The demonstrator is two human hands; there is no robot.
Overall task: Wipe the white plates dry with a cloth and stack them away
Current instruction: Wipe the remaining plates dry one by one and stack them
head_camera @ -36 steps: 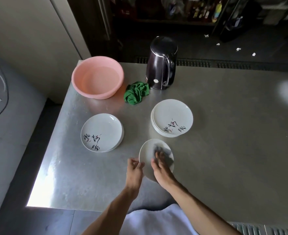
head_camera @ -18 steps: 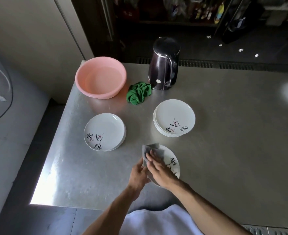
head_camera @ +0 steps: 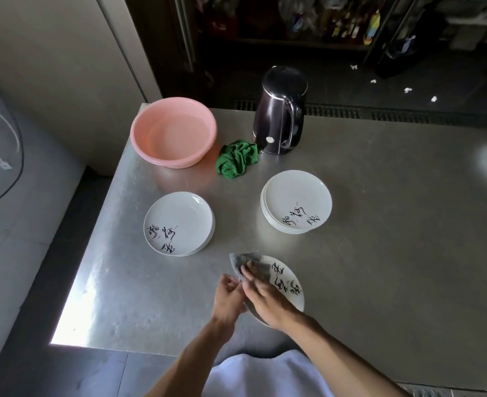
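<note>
A white plate (head_camera: 286, 285) with black lettering is held tilted above the near part of the metal table. My left hand (head_camera: 229, 296) grips its left rim. My right hand (head_camera: 268, 296) presses a grey cloth (head_camera: 243, 263) flat against the plate's upper left face. A white plate (head_camera: 179, 223) lies on the table to the left, with the edge of another under it. A stack of white plates (head_camera: 296, 206) stands to the right of the middle.
A pink basin (head_camera: 173, 131) with water sits at the table's far left corner. A crumpled green cloth (head_camera: 236, 161) lies beside a dark electric kettle (head_camera: 279, 111). The metal table (head_camera: 394, 239) ends in a left edge beside a drop to the floor.
The plate has turned so its lettered face shows on the right. My right hand and the grey cloth have slid to the plate's upper left edge.
</note>
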